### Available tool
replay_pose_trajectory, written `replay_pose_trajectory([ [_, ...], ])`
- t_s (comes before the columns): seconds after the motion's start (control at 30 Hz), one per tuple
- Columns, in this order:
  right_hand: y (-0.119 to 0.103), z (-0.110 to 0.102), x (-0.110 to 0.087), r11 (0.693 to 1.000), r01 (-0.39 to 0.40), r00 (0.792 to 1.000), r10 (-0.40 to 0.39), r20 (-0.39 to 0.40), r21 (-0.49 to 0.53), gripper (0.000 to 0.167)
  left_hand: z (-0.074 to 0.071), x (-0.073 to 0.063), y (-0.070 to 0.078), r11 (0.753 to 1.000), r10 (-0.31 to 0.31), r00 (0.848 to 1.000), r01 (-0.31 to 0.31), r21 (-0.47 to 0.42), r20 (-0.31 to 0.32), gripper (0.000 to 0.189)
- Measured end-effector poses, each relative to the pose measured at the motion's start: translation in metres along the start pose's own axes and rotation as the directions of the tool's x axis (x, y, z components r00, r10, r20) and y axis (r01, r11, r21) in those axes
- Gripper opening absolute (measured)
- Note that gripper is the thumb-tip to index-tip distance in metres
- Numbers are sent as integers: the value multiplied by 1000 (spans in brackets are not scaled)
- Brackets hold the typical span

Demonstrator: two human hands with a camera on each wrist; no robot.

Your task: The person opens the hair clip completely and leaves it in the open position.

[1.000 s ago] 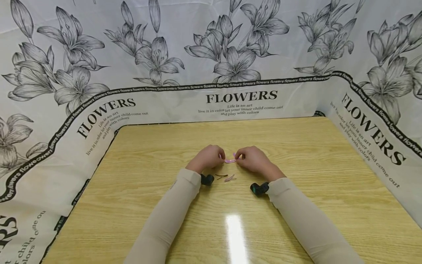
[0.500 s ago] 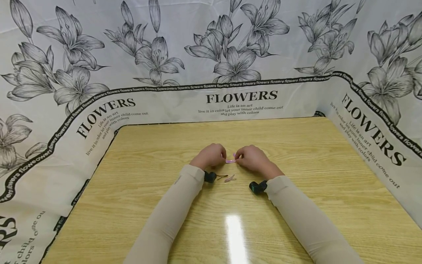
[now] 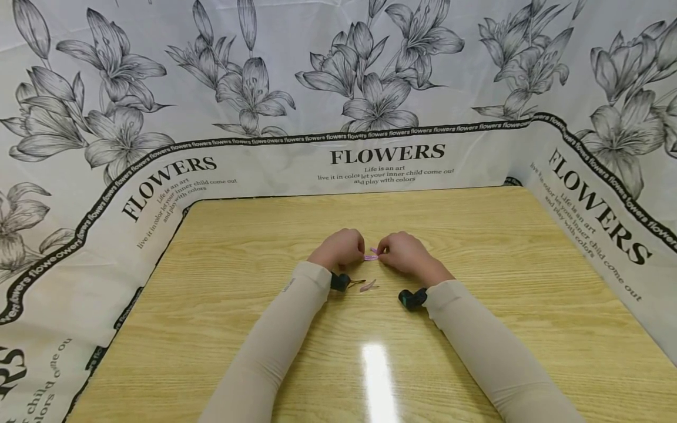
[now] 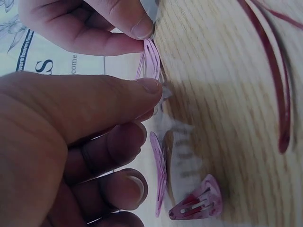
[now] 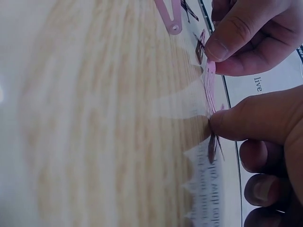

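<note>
My left hand (image 3: 342, 247) and right hand (image 3: 403, 252) meet close together over the middle of the table. Between them is a pink snap hair clip (image 4: 151, 59). Thumb and finger of my left hand (image 4: 85, 113) pinch one end of it; my right hand (image 5: 270, 120) pinches the other. The fingertips cover both ends of the clip. Just beyond the hands lie more pink hair clips, one (image 4: 159, 175) slim and seen edge-on, another (image 4: 201, 201) showing its slotted face.
Nearer the body, a pale pink hair clip (image 3: 368, 286) and a dark red hair clip (image 4: 279, 85) rest on the wooden table (image 3: 254, 235). A white flower-printed cloth (image 3: 388, 170) stands round the back and sides. Small black cameras (image 3: 412, 299) sit at both wrists.
My left hand has shifted slightly right, toward the right hand, and its wrist camera now covers part of the dark clips. The right hand has barely moved. Both keep their pinch.
</note>
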State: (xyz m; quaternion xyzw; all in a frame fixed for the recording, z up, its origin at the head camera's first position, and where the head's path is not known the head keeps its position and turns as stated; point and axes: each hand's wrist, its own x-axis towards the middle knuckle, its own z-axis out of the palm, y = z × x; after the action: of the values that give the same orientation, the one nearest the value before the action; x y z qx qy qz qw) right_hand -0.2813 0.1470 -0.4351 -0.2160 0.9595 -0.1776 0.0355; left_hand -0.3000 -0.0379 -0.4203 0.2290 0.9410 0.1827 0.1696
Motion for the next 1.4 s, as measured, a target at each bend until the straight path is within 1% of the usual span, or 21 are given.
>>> replay_pose_trajectory([
  [0.37, -1, 0, -1, 1000, 0, 1000, 0, 6, 11, 11, 4, 0, -3, 1000, -4, 1000, 4, -27, 0, 18],
  [0.63, -2, -2, -3, 1000, -9, 1000, 9, 14, 5, 9, 5, -1, -4, 999, 36, 999, -36, -16, -2, 24],
  [0.9, -2, -1, -6, 1000, -19, 999, 19, 38, 4, 12, 5, -3, -5, 998, 64, 998, -64, 7, -9, 25],
  [1.17, -3, -2, -9, 1000, 7, 1000, -7, -1, 6, 12, 6, -5, -6, 997, 73, 997, -74, -12, -39, 25],
  [1.33, -1, -2, -11, 999, -9, 1000, 10, -19, 48, 12, 5, -7, -6, 996, 77, 995, -79, -38, -60, 18],
  [1.4, -1, -2, -12, 997, -17, 1000, 18, -24, 77, 11, 5, -8, -6, 996, 81, 994, -83, -35, -68, 15],
])
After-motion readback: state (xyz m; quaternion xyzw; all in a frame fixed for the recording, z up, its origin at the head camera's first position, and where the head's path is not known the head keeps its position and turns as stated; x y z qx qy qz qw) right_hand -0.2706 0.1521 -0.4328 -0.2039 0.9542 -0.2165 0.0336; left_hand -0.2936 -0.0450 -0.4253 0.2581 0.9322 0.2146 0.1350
